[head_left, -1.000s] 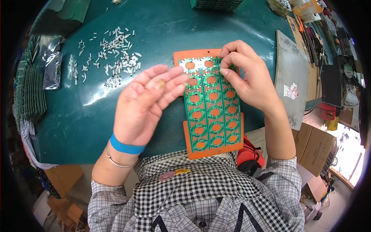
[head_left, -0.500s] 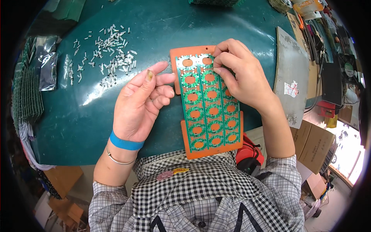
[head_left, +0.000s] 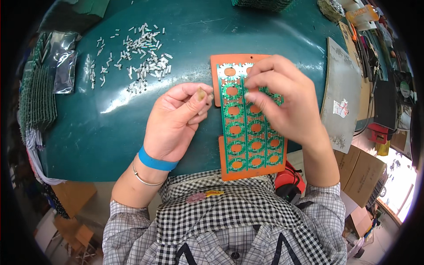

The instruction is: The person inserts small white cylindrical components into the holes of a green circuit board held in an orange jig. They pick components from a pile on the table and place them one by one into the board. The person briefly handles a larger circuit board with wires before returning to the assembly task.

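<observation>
A green circuit board panel [head_left: 245, 128] with rows of ring-shaped boards lies on an orange holding plate [head_left: 224, 173]. Over its upper middle is my right hand [head_left: 289, 99], its thumb and index fingertips a little apart, with no part visible between them. The hand hides the panel's upper right. Just left of the plate, my left hand [head_left: 179, 119] is closed, thumb pressed toward the curled fingers; whatever they hold is too small to make out. Beyond that hand, many small silvery-white parts [head_left: 152, 66] lie scattered on the table.
The green tabletop [head_left: 190, 44] reflects light. Stacked green boards [head_left: 37, 97] and a silvery bag [head_left: 65, 73] stand at its left edge. Another green stack [head_left: 263, 3] is at the far side. A grey metal sheet [head_left: 346, 95] lies at right, beside tools and a cardboard box [head_left: 360, 172].
My left hand has gone from spread fingers to closed. My right thumb and index finger have parted slightly from their pinch at the panel. The whole view has shifted a little.
</observation>
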A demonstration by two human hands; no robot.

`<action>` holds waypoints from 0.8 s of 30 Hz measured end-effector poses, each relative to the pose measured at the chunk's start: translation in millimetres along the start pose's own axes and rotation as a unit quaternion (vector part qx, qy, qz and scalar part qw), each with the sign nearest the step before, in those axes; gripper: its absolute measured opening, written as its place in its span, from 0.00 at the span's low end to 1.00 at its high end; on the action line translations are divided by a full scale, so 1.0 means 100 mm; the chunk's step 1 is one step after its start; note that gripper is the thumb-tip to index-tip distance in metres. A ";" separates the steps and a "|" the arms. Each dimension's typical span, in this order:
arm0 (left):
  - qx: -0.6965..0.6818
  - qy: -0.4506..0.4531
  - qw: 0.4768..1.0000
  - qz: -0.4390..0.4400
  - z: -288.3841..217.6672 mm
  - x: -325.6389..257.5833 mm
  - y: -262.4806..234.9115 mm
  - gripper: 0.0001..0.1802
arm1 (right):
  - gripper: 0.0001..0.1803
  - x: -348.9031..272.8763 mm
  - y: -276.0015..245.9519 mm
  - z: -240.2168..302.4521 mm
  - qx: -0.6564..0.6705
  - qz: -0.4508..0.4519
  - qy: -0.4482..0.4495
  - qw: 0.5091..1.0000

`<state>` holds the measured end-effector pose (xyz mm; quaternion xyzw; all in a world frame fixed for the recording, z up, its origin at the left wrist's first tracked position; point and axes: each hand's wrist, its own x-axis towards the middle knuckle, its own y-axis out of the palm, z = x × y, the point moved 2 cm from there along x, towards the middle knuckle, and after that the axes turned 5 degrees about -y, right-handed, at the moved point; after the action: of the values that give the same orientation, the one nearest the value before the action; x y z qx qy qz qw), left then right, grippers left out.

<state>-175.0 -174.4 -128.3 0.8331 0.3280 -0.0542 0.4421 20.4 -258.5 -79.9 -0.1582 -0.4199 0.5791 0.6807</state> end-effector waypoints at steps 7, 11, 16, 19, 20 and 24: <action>-0.017 -0.038 0.999 -0.005 0.00 -0.04 0.07 0.08 | 0.13 0.05 0.26 0.28 0.085 -0.052 -0.035 0.994; 0.010 -0.030 0.999 0.013 0.06 -0.04 0.04 0.08 | 0.12 0.02 0.32 0.25 0.074 -0.092 -0.062 0.991; 0.046 -0.016 0.999 0.001 0.07 -0.06 0.15 0.08 | 0.08 -0.02 0.15 0.19 0.136 -0.050 0.039 0.989; 0.101 -0.017 0.995 0.000 0.06 -0.07 0.20 0.09 | 0.07 -0.08 0.10 0.19 0.150 -0.025 0.054 0.987; 0.131 -0.013 0.991 0.002 0.09 -0.08 0.19 0.08 | 0.07 -0.10 0.11 0.20 0.154 -0.018 0.049 0.987; 0.182 -0.025 0.983 0.018 0.10 -0.11 0.21 0.08 | 0.09 -0.13 0.14 0.29 0.117 -0.020 0.018 0.993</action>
<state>-169.1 -195.6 -115.8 0.9038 0.2864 -0.1257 0.2921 -10.2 -274.6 -77.6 -0.0792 -0.3404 0.6072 0.7135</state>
